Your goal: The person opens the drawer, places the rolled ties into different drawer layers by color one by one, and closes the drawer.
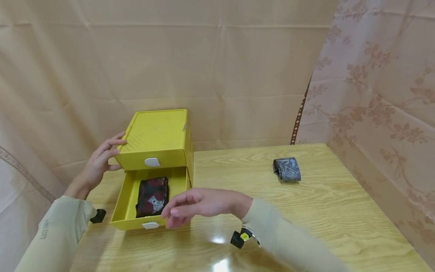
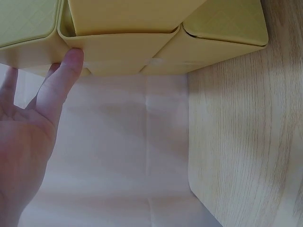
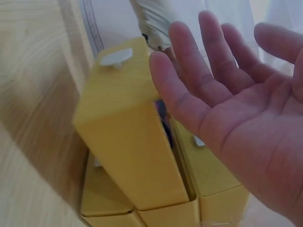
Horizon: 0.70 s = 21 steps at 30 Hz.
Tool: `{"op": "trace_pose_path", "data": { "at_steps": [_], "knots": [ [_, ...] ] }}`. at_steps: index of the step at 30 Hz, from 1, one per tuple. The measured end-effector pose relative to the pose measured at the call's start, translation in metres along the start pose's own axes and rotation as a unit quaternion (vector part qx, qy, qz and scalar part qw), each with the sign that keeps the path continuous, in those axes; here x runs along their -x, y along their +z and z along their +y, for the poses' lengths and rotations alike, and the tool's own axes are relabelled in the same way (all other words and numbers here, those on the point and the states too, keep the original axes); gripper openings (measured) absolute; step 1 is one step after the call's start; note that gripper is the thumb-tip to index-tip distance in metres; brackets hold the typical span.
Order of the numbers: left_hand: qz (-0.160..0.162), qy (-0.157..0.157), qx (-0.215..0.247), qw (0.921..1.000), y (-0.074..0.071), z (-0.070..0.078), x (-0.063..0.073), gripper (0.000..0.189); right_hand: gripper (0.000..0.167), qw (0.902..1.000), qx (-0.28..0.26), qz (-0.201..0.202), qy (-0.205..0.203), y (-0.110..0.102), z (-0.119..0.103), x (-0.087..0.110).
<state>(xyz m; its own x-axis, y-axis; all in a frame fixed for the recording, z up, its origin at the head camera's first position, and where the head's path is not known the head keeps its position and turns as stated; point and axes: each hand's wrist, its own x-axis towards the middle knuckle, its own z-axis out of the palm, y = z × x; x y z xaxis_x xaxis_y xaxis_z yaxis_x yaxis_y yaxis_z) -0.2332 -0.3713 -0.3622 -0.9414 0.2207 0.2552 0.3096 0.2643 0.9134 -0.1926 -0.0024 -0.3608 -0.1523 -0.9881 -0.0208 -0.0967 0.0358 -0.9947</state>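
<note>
A yellow drawer unit point(image 1: 156, 130) stands at the table's back left, with a lower drawer point(image 1: 119, 202) pulled out. Inside that drawer lies a dark, folded cloth point(image 1: 149, 196) with red patches and a pale printed figure. My left hand point(image 1: 96, 164) rests its fingers against the unit's upper left edge; in the left wrist view its fingertips point(image 2: 73, 56) touch the yellow side. Over the drawer's front right corner, my right hand point(image 1: 207, 204) holds nothing. The right wrist view has this hand point(image 3: 246, 109) with fingers spread and slightly bent, beside the drawer point(image 3: 128, 156).
On the right part of the wooden table point(image 1: 238, 170) sits a folded blue-grey patterned cloth point(image 1: 288, 169). White knobs mark the upper drawer point(image 1: 151, 162) and the open one. Beige curtains point(image 1: 217, 75) hang behind, and a flowered curtain point(image 1: 380, 124) borders the right edge.
</note>
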Motion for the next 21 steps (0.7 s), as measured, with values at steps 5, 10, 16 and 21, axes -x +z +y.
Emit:
{"op": "trace_pose_path", "data": {
  "at_steps": [5, 10, 16, 21],
  "knots": [
    [0.000, 0.000, -0.002, 1.0000, -0.001, 0.000, 0.000, 0.031, 0.033, 0.9998, 0.004, -0.020, 0.003, 0.013, 0.017, 0.000],
    [-0.002, 0.004, 0.002, 1.0000, -0.001, 0.000, 0.001, 0.031, 0.034, 0.9995, -0.016, -0.016, 0.024, 0.022, 0.037, -0.001],
    [-0.001, 0.009, 0.007, 0.9999, 0.000, 0.000, 0.002, 0.030, 0.034, 0.9986, -0.031, -0.010, 0.042, 0.029, 0.055, -0.005],
    [0.001, 0.012, 0.009, 0.9999, 0.000, 0.001, 0.002, 0.030, 0.035, 0.9968, -0.052, -0.006, 0.060, 0.032, 0.064, -0.008]
  ]
}}
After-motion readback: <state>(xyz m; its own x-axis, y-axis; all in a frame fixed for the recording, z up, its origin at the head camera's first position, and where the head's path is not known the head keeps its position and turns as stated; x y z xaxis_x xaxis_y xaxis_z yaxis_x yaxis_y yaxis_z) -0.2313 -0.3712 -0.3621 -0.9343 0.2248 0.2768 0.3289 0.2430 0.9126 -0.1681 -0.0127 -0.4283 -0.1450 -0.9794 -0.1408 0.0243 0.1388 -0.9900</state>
